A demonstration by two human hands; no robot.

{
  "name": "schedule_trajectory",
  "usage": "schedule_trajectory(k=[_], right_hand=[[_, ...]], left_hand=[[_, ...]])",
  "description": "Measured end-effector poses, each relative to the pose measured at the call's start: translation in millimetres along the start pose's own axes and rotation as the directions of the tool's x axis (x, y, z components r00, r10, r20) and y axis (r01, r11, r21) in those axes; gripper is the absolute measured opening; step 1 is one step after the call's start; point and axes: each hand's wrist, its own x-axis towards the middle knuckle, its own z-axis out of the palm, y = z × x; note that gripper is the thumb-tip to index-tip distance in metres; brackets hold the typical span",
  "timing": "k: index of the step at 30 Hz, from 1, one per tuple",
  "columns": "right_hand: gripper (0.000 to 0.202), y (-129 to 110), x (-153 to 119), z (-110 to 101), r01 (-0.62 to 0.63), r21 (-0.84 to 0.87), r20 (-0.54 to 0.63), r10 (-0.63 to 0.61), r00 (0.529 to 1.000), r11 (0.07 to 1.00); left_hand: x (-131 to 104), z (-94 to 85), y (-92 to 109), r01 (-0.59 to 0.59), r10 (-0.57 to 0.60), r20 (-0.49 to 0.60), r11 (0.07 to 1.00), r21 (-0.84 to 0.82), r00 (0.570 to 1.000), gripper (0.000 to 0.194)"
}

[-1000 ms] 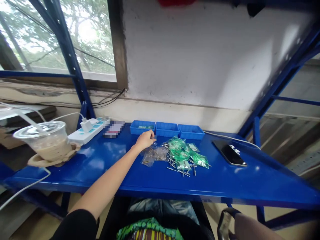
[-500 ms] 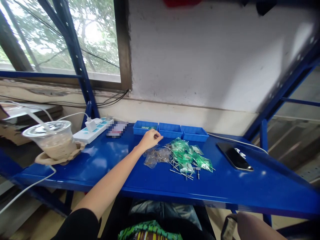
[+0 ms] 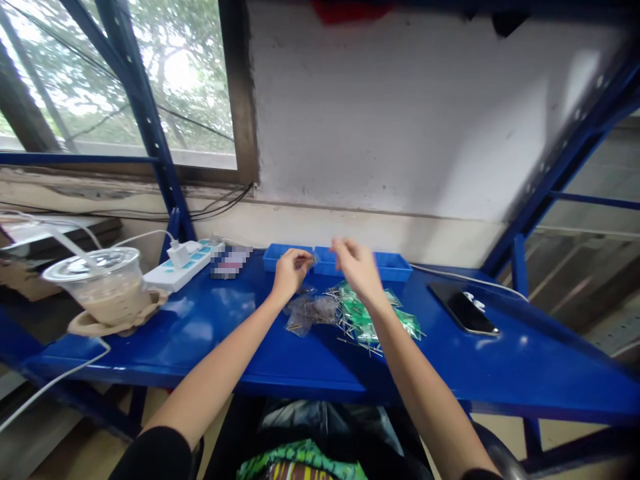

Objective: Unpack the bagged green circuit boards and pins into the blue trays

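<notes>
My left hand [image 3: 291, 272] is raised in front of the blue trays, thumb and fingers pinched on a small clear plastic bag [image 3: 315, 259]. Close to it, my right hand [image 3: 357, 265] hovers over the green bags, its fingers curled and smeared by motion. Whether anything is in it I cannot make out. Below the hands lies a heap of clear bags [image 3: 313, 312] with small brownish metal pieces inside. Beside that heap are green plastic bags [image 3: 355, 310] and loose thin metal pins [image 3: 367, 348], partly covered by my right forearm.
Three blue trays [image 3: 395, 267] stand in a row along the wall. At left are a drink cup [image 3: 113, 293] in a cardboard holder, a white power strip [image 3: 183, 265] and a blurred-out item [image 3: 231, 262]. A phone [image 3: 465, 310] with white earbuds [image 3: 474, 302] lies at right.
My right hand has come up from below the table edge to above the green bags. My left hand has shifted slightly left, and the small clear bag now shows at its fingertips.
</notes>
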Motion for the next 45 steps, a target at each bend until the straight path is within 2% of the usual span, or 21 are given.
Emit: schedule_trajectory(k=[4,7,9,11,13,16,18,19,22,24,28,31,34,36,38,39,40,41,42,44,45], right_hand=[[0.047,12,20,17,-0.255,0.128,0.124,0.240,0.963,0.958],[0.031,20,20,24,-0.196,0.298,0.008,0.203,0.979,0.934],[0.023,25,16,26,-0.079,0.288,-0.120,0.118,0.986,0.954],[0.019,29,11,25,0.073,0.170,-0.206,-0.038,0.978,0.983],[0.018,33,7,23,0.223,-0.004,-0.215,-0.218,0.952,0.975],[0.017,36,4,23,0.358,-0.169,-0.124,-0.381,0.916,0.918],[0.019,38,2,26,0.410,-0.197,-0.049,-0.427,0.903,0.890],[0.020,38,2,28,0.422,-0.205,-0.028,-0.436,0.900,0.883],[0.018,37,2,31,0.334,-0.202,-0.068,-0.353,0.933,0.921],[0.020,37,3,31,0.174,-0.086,-0.101,-0.183,0.978,0.981],[0.037,39,8,27,-0.125,0.257,-0.030,0.137,0.990,0.958],[0.030,38,15,22,-0.084,0.284,-0.174,0.137,0.975,0.955],[0.027,23,26,12,0.085,0.148,-0.440,-0.012,0.898,0.985],[0.025,7,34,1,0.193,-0.003,-0.614,-0.154,0.774,0.981],[0.024,-6,42,-9,0.273,-0.175,-0.734,-0.310,0.604,0.946],[0.023,-10,46,-13,0.285,-0.264,-0.746,-0.382,0.545,0.922],[0.023,-10,49,-15,0.282,-0.348,-0.731,-0.447,0.516,0.894],[0.023,-7,51,-17,0.266,-0.423,-0.687,-0.498,0.530,0.866],[0.022,-1,53,-17,0.242,-0.485,-0.611,-0.523,0.594,0.841],[0.018,17,51,-14,0.172,-0.575,-0.399,-0.458,0.794,0.800],[0.017,27,49,-13,0.132,-0.599,-0.260,-0.348,0.901,0.790]], left_hand=[[-6,-1.0,15,-0.172,0.167,0.051,0.979,0.110,0.985,0.006],[-10,0.9,21,-0.258,0.231,0.153,0.945,0.200,0.961,0.012],[-10,2.0,21,-0.228,0.188,0.177,0.942,0.244,0.966,0.012],[-8,1.5,19,-0.125,0.086,0.175,0.966,0.227,0.981,0.009],[-5,-0.7,17,0.061,-0.086,0.205,0.990,0.125,0.975,0.019],[-2,-4.4,12,0.402,-0.371,0.292,0.914,-0.054,0.882,0.046],[0,-5.4,8,0.509,-0.452,0.319,0.853,-0.120,0.833,0.043],[0,-5.3,6,0.510,-0.450,0.316,0.848,-0.141,0.835,0.037],[-1,-4.5,4,0.347,-0.311,0.216,0.925,-0.157,0.926,0.020],[-2,-4.2,5,0.158,-0.143,0.157,0.983,-0.091,0.977,0.014],[-4,-3.9,12,-0.137,0.115,0.226,0.987,0.087,0.967,0.013],[-4,-4.2,11,-0.175,0.121,0.288,0.970,0.170,0.950,0.016],[-5,-8.2,0,-0.051,-0.075,0.360,0.943,0.329,0.930,0.023],[-7,-12.8,-9,0.028,-0.245,0.373,0.865,0.502,0.895,0.026],[-10,-17.2,-19,0.065,-0.364,0.343,0.761,0.645,0.866,0.036],[-11,-18.6,-22,0.073,-0.396,0.326,0.723,0.687,0.858,0.040],[-12,-19.4,-26,0.078,-0.416,0.316,0.699,0.711,0.853,0.042],[-12,-19.6,-30,0.078,-0.424,0.313,0.689,0.720,0.850,0.040],[-13,-19.1,-33,0.079,-0.427,0.318,0.690,0.719,0.847,0.036],[-12,-16.8,-38,0.103,-0.440,0.328,0.713,0.694,0.836,0.026],[-11,-15.4,-40,0.127,-0.448,0.331,0.732,0.670,0.830,0.022]])
